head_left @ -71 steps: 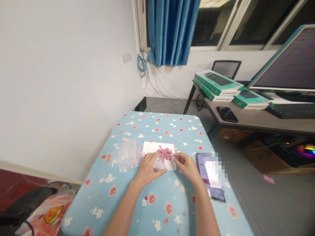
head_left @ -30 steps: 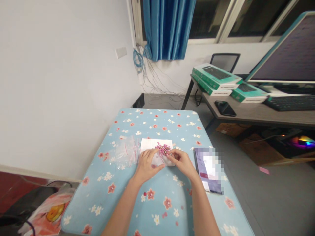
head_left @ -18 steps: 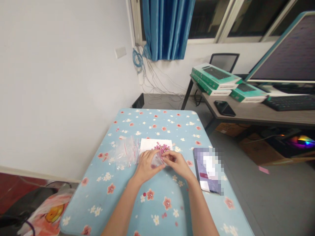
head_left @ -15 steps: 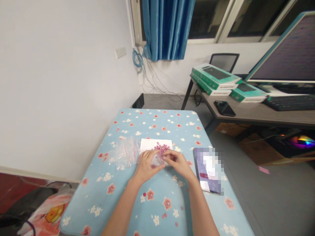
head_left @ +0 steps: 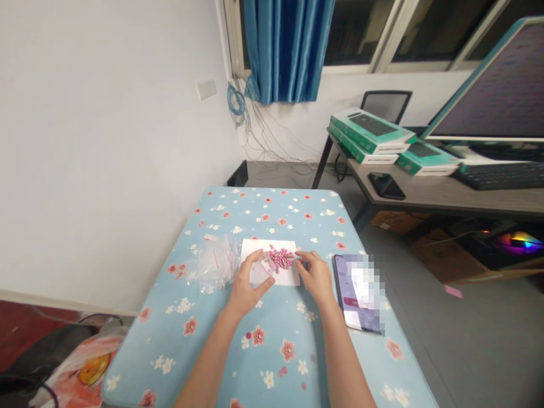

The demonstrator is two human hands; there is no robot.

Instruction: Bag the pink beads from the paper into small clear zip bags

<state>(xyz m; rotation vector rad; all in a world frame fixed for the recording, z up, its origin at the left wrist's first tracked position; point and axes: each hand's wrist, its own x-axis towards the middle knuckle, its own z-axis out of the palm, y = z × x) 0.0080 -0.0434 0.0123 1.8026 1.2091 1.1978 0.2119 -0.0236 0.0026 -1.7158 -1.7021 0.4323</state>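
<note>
My left hand [head_left: 244, 289] curves around a small clear plastic bag [head_left: 264, 268], holding its mouth spread between thumb and fingers. What lies inside the bag is hard to make out. Just to the right of it is a pile of small pink beads or pills [head_left: 281, 259], with a few brownish pieces among them. The pile sits on a white sheet [head_left: 290, 277]. At the pile's right edge is my right hand [head_left: 315, 275], its thumb and forefinger slightly apart, with nothing visible between them.
Several clear zip bags [head_left: 215, 263] lie left of the sheet. A phone [head_left: 357, 294] rests to the right on the flowered tablecloth [head_left: 204, 362]. A desk with green keyboard boxes [head_left: 369, 133] and a monitor [head_left: 497, 85] stands beyond on the right.
My right hand has moved right, away from the bag to the pile's edge. My left hand has shifted slightly left with the bag, and more of the pink pile shows.
</note>
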